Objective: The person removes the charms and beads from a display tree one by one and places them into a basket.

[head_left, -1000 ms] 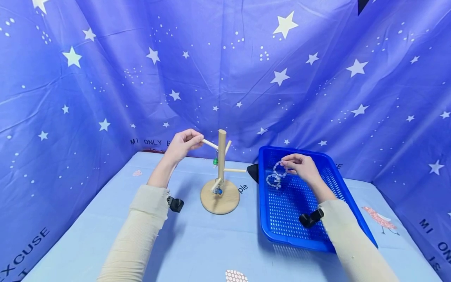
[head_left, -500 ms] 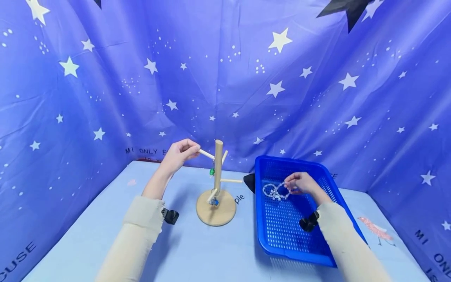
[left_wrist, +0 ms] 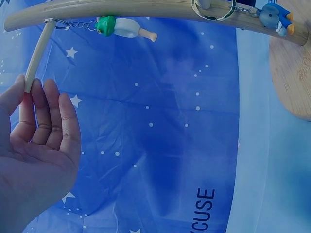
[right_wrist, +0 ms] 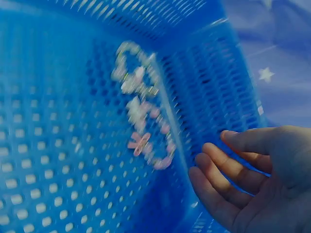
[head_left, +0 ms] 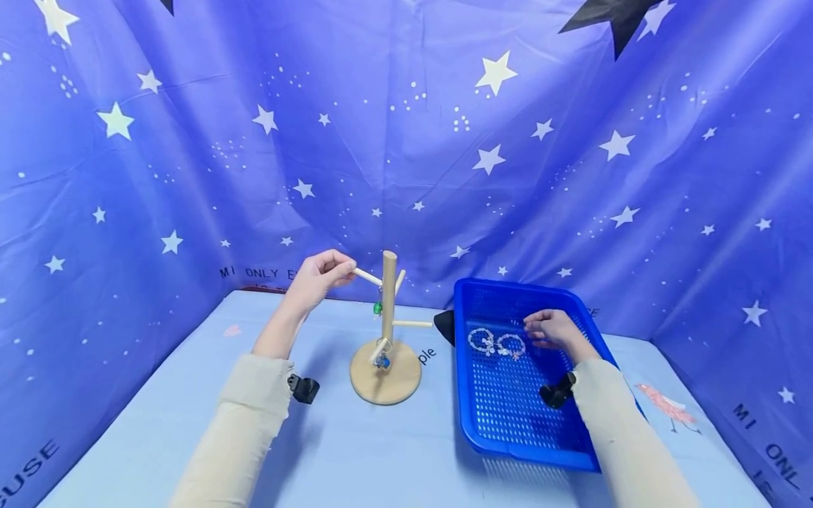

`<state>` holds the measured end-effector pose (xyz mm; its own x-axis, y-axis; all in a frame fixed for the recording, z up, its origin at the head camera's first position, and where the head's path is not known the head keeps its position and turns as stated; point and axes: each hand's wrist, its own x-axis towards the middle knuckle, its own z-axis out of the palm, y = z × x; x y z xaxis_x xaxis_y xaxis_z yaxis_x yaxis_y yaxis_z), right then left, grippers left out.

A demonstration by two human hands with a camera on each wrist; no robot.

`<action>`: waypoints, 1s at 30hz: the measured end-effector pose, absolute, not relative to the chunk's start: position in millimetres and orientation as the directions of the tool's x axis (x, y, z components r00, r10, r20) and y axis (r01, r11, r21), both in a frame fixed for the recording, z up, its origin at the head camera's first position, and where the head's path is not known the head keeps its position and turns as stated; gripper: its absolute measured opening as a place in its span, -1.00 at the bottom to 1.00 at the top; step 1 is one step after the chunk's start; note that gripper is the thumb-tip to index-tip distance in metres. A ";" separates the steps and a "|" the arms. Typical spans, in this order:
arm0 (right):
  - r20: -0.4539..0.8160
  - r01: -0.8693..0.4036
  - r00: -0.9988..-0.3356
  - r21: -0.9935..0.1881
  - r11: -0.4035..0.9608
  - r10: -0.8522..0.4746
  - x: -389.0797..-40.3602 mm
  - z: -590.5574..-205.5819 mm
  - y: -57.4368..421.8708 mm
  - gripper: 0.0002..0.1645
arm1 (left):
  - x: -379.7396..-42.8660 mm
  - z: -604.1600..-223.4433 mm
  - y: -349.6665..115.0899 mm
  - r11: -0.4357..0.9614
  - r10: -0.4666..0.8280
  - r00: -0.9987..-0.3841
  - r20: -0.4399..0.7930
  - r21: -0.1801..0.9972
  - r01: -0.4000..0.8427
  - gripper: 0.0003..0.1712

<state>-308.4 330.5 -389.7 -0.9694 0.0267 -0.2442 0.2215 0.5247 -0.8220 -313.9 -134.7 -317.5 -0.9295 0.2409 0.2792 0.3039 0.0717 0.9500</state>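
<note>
My left hand [head_left: 320,276] pinches the upper left peg [head_left: 368,276] of the wooden stand [head_left: 389,303], probably steadying it. Two bracelets [head_left: 488,346] lie in the basket [head_left: 461,360]; my right hand [head_left: 552,328] is near, fingers relaxed, holding nothing. Likely picking-out step; next move calls for pinching one bracelet.

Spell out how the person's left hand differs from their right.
The left hand pinches the end of an upper peg; the right hand holds nothing, apart from the two beaded bracelets. The left hand is beside the wooden stand, the right hand at the blue basket. Both extend from pale sleeves.
</note>
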 end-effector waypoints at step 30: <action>0.196 -0.215 -0.973 -0.962 0.171 -0.121 -220.6 -326.9 190.2 -0.57 | -317.5 -316.5 -133.3 0.003 0.225 -0.938 0.265 0.962 0.273 -0.93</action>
